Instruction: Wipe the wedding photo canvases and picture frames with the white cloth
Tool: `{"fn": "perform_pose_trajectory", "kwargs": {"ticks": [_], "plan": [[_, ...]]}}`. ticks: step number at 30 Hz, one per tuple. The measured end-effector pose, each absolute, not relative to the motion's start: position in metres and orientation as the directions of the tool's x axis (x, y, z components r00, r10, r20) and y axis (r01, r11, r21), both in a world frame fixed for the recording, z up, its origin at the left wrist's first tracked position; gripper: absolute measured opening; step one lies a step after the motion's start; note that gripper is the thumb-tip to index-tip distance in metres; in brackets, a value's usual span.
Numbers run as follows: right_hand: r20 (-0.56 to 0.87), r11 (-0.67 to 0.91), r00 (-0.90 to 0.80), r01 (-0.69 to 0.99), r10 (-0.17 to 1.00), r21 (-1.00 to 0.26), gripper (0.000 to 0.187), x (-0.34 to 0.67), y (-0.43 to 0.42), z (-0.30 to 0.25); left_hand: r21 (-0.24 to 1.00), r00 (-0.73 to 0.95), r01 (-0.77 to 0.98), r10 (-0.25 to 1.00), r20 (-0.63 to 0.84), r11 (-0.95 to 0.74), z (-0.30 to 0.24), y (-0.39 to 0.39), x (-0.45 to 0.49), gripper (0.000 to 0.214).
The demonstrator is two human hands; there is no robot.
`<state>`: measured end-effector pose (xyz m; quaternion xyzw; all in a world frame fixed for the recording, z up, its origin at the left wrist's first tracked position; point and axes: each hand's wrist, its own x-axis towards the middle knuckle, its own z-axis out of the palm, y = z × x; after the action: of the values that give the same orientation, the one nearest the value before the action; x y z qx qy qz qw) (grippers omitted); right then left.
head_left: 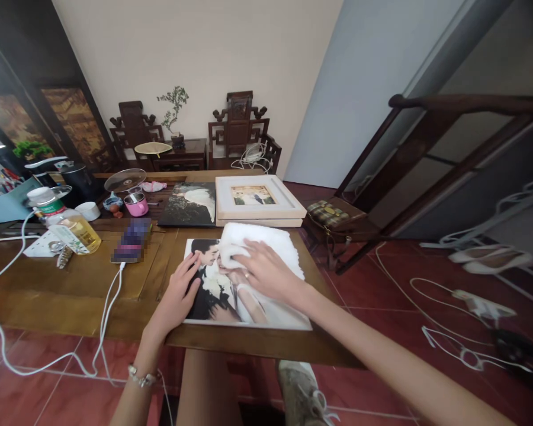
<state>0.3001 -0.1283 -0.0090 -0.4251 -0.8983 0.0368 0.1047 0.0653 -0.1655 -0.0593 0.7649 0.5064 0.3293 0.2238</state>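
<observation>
A large printed photo panel (213, 296) lies flat at the near edge of the wooden table (71, 284). My left hand (177, 296) rests on the panel's left part with fingers spread flat. My right hand (266, 272) presses a white cloth (266, 242) against the upper middle of the picture, fingers bent over the cloth. The cloth covers the panel's upper right area. A ring shows on my right hand and a bracelet on my left wrist.
Behind the panel lie a dark photo print (190, 204) and a white framed picture (257, 198) on a stack. A phone (132, 241) with white cable, an oil bottle (77, 234) and a pink cup (136, 204) sit left. Cables cross the red floor (426, 307).
</observation>
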Motion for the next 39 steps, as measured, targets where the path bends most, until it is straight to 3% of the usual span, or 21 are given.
{"fn": "perform_pose_trajectory", "kwargs": {"ticks": [4,10,12,14,17,23,26,29,34,39], "plan": [[0.107,0.698,-0.691,0.698,0.715,-0.159,0.044,0.282,-0.13,-0.011,0.748,0.173,0.55,0.927,0.333,-0.371,-0.052,-0.167,0.067,0.043],[0.063,0.869,-0.901,0.392,0.428,-0.303,0.034,0.277,-0.197,-0.008,0.792,0.043,0.485,0.915,0.401,-0.37,-0.046,-0.167,0.067,0.043],[0.067,0.871,-0.92,0.341,0.387,-0.354,0.036,0.289,-0.213,-0.005,0.779,0.058,0.502,0.913,0.404,-0.377,-0.047,-0.166,0.067,0.043],[0.057,0.852,-0.91,0.36,0.41,-0.381,0.039,0.305,-0.221,-0.002,0.751,0.097,0.537,0.912,0.398,-0.385,-0.049,-0.166,0.067,0.043],[0.06,0.792,-0.837,0.49,0.545,-0.364,0.037,0.328,-0.214,0.0,0.698,0.175,0.601,0.916,0.361,-0.39,-0.052,-0.167,0.068,0.043],[0.173,0.653,-0.633,0.698,0.755,-0.295,0.034,0.337,-0.15,-0.008,0.638,0.276,0.649,0.909,0.312,-0.415,-0.058,-0.167,0.067,0.045],[0.183,0.623,-0.61,0.665,0.771,-0.411,0.033,0.31,-0.116,-0.002,0.63,0.289,0.65,0.904,0.314,-0.426,-0.059,-0.165,0.066,0.045],[0.168,0.654,-0.677,0.568,0.716,-0.499,0.027,0.271,-0.093,0.008,0.625,0.277,0.659,0.907,0.318,-0.42,-0.06,-0.164,0.065,0.044],[0.197,0.685,-0.699,0.533,0.687,-0.496,0.029,0.237,-0.085,0.005,0.622,0.245,0.675,0.916,0.319,-0.397,-0.061,-0.163,0.064,0.042],[0.206,0.657,-0.655,0.576,0.727,-0.486,0.029,0.278,-0.098,-0.005,0.636,0.27,0.648,0.907,0.322,-0.418,-0.059,-0.163,0.064,0.043]]}}
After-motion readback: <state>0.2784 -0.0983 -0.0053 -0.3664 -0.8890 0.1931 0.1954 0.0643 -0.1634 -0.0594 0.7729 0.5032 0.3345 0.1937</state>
